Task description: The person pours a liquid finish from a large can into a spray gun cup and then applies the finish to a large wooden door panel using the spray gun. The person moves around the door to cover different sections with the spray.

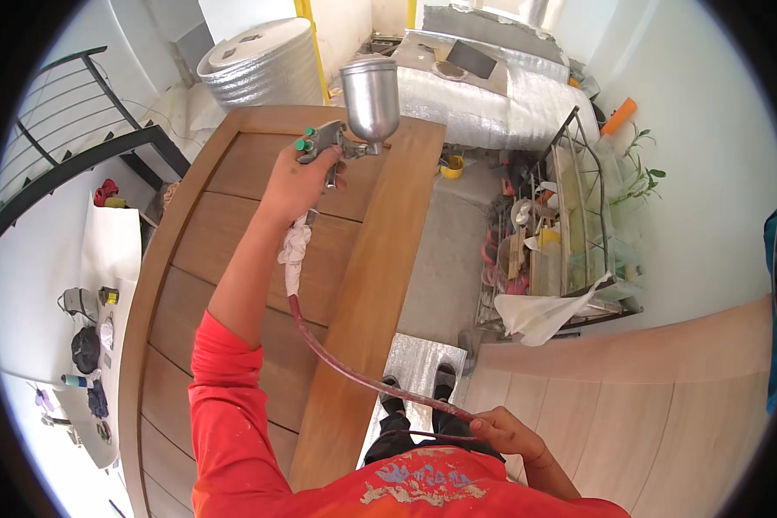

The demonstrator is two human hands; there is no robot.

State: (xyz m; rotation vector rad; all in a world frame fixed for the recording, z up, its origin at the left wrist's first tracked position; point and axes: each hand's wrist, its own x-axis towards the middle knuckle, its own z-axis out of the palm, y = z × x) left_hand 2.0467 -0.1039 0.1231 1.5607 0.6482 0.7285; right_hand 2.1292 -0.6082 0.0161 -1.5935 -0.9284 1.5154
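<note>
My left hand (298,183) is wrapped round the handle of a spray gun (328,142), out over the far part of a brown wooden door panel (259,233). A silver paint cup (371,99) stands upright on the gun, and green knobs show at its back. From the handle's lower end, wrapped in white material (294,246), a dark red air hose (345,367) curves back toward my body. Near my waist my right hand (507,433) is closed on that hose. Whether the trigger is pulled cannot be made out.
Right of the panel stands a metal rack (578,216) crowded with odds and ends, a white cloth (544,312) hanging from it. A pale wooden panel (596,432) lies at the lower right. Silver foil rolls (259,65) stand at the back; a black railing (86,129) is at left.
</note>
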